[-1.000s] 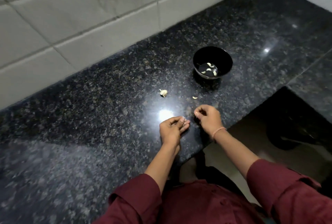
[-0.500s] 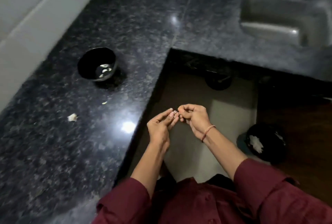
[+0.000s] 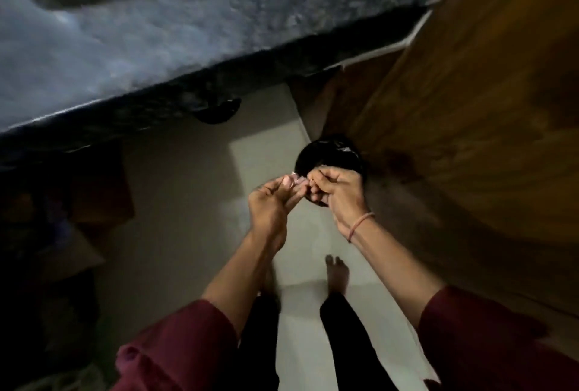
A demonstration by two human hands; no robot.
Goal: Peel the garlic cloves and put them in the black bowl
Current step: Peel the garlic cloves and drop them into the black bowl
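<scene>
left hand [image 3: 272, 202] + right hand [image 3: 338, 190] pinch small pale garlic clove [image 3: 294, 177]; black round bin [image 3: 332, 152] under grip, slip = clove probably binned

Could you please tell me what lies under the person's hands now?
Below the left hand and right hand, which pinch a small pale piece, stands a round black-lined bin on the pale floor. The hands cover its near rim; its contents are too dark to tell.
</scene>
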